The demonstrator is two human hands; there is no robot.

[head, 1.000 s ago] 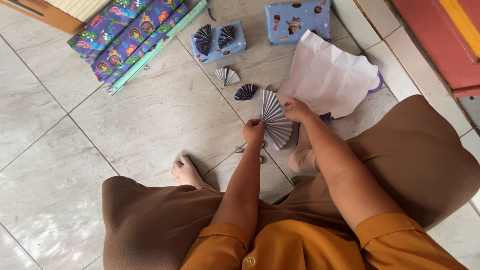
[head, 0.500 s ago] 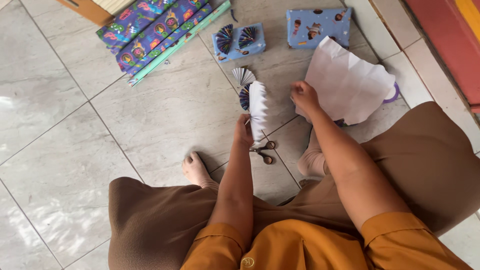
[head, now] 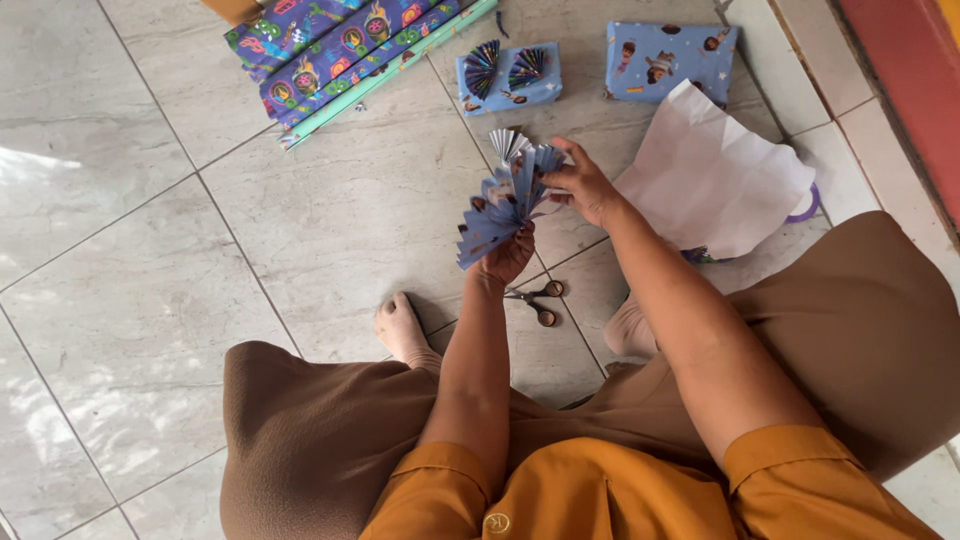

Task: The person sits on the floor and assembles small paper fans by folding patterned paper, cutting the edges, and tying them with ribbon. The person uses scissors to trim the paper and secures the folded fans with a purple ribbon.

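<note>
I have the blue patterned pleated paper fan [head: 505, 205] up off the floor, between both hands, above the grey tiled floor [head: 330, 220]. My left hand [head: 508, 255] pinches the near end, where the pleats gather, grip closed on that pivot. My right hand [head: 585, 185] holds the far right edge of the fan between thumb and fingers, grip likewise closed on the paper. The pleats are spread into a half-open arc with the printed side towards me.

To do this step well, I judge the left pinch should be firm at the gathered point so the folds do not slip apart, while the right hand draws the outer pleat round evenly; pulling too hard there could tear the thin paper or flatten the creases.

On the floor just beyond the fan lies a small white folded paper fan [head: 507, 143], and further off a small blue-wrapped gift box with two dark fan rosettes on top [head: 508, 78], with a second blue-wrapped gift box [head: 668, 58] to its right. A crumpled white sheet of paper [head: 710, 175] lies at right. Small scissors with brown handles [head: 535, 298] lie near my left wrist. Rolls of purple and blue gift wrap [head: 340, 40] sit far left.

Compared with half a second ago, the fan has turned: then it showed its pale underside as a narrow upright bundle, now it is opened wider with the blue print showing, and my right hand has come across onto its edge.
</note>
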